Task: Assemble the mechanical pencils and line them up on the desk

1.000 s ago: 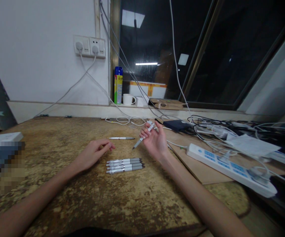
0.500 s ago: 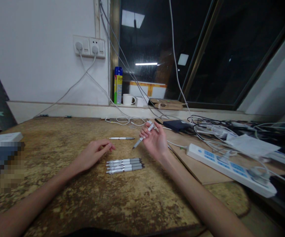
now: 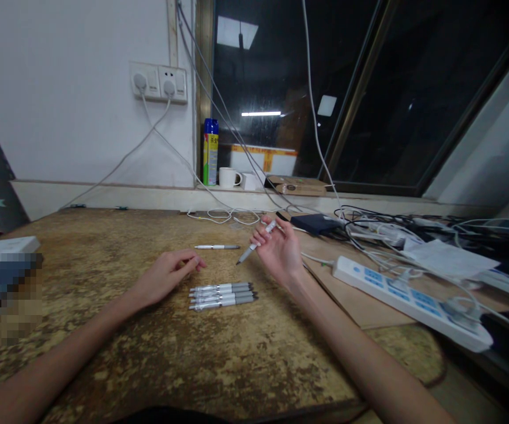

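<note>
My right hand [image 3: 277, 247], palm turned up, grips a white-and-grey pen [image 3: 249, 251] between its fingers. The pen slants, its dark tip pointing down and left. My left hand [image 3: 172, 274] rests on the worn wooden table [image 3: 219, 359], fingers loosely bent and thumb reaching right, holding nothing. Just beyond its fingertips lies a single pen [image 3: 217, 247], placed crosswise. Nearer to me, between my forearms, several similar pens [image 3: 223, 296] lie side by side with their grey grips to the right.
A white power strip [image 3: 408, 303] with plugs lies on the right, beside tangled cables [image 3: 369, 229] and a dark box [image 3: 316, 224]. A spray can [image 3: 210, 153] and white mug [image 3: 228, 177] stand on the sill. Thin white cords [image 3: 223, 217] cross the table's back edge.
The pen in my right hand has turned slightly, and the fingers have shifted a little around it. My left hand and the pens on the table stay where they were.
</note>
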